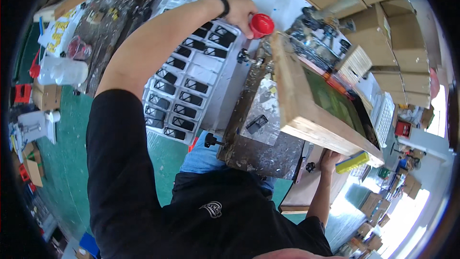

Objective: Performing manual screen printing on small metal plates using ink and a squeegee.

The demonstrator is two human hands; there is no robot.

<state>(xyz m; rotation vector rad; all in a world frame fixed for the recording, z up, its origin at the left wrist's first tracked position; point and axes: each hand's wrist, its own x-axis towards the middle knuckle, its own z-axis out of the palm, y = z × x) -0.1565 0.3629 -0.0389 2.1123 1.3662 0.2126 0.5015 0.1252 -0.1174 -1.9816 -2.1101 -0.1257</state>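
My left hand (242, 13), a black band on its wrist, has its fingers closed around a small red cup (261, 25) beyond the far end of a white compartment tray (195, 71). Rows of small black plastic parts (190, 98) fill the tray. At the right, my right hand (329, 160) grips the near edge of a tilted wooden frame (306, 127) with a greenish mesh panel (328, 95); some fingers are hidden behind the wood. Beside that hand, a yellow block (352, 162) sits against the frame. One black part (257, 123) lies on the stained board (270, 103) under the raised frame.
Black clamp knobs (213, 140) stick out from the board. Cardboard boxes (400, 48) stand at the far right, near a dark, cluttered heap of tools (323, 26). A stained bench (103, 31) and a translucent jug (64, 71) are at the left. The floor (72, 158) is green.
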